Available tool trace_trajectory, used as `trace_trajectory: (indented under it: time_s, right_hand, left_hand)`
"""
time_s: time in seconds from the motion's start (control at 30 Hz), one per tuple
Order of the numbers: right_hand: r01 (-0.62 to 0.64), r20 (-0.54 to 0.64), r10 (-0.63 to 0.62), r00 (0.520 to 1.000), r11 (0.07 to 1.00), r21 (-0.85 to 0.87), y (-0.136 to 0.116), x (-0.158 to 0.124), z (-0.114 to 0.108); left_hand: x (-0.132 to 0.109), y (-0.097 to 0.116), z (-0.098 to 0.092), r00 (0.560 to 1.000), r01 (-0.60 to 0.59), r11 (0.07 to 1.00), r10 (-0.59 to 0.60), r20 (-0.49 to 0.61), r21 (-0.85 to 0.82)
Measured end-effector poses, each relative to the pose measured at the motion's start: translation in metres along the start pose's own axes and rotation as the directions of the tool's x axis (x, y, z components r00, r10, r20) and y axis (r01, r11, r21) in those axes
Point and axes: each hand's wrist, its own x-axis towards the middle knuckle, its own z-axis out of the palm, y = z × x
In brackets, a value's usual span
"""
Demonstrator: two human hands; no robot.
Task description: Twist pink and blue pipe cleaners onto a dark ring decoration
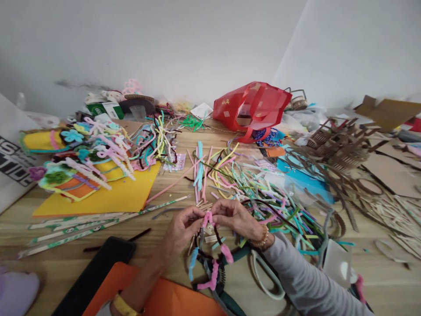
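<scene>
Orange card (158,295) lies at six o'clock — just beyond it, left hand (180,232) and right hand (235,218) each pinch a pink pipe cleaner (208,218), held up clear of loose stems (250,193) heaped at one o'clock.

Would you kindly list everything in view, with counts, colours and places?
Light wooden table: one, tan, beneath everything.
Red plastic carrier bag: one, red, far edge.
Yellow card sheet: one, yellow, left.
Orange card sheet: one, orange, near edge.
Flat black slab: one, black, near edge.
Fuzzy pipe cleaners: many, mixed colours, centre.
Cut cardboard strips: many, brown, right.
Left hand: one, pinching a pink pipe cleaner, centre.
Right hand: one, on the same cleaner, grey sleeve.
</scene>
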Motion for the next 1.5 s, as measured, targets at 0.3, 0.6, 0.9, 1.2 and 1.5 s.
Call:
trace_trajectory:
  time_s: [0.3,0.6,0.9,1.2,1.5]
  right_hand:
    - [0.016,0.019,-0.016,1.0,1.0,-0.006,0.002,0.0,-0.001]
    - [0.044,0.019,-0.042,0.999,0.996,-0.08,0.001,0.0,-0.002]
    - [0.064,-0.052,-0.077,0.996,0.973,-0.222,0.001,-0.002,0.002]
    - [0.095,-0.082,-0.127,0.988,0.945,-0.314,0.008,-0.005,0.006]
    - [0.085,-0.059,-0.097,0.993,0.98,-0.179,-0.001,-0.002,0.006]
  left_hand:
    - [0.002,-0.002,0.0,0.999,-0.028,0.999,0.029,-0.028,0.028]
    - [0.002,-0.001,0.002,1.0,0.004,0.994,-0.005,-0.008,-0.108]
    - [0.003,-0.004,-0.001,0.997,0.083,0.987,-0.083,0.004,-0.138]
    - [0.003,-0.007,-0.003,0.999,0.053,0.984,-0.052,0.008,-0.172]
    - [0.003,0.003,-0.005,1.0,-0.001,0.993,0.003,0.017,-0.116]
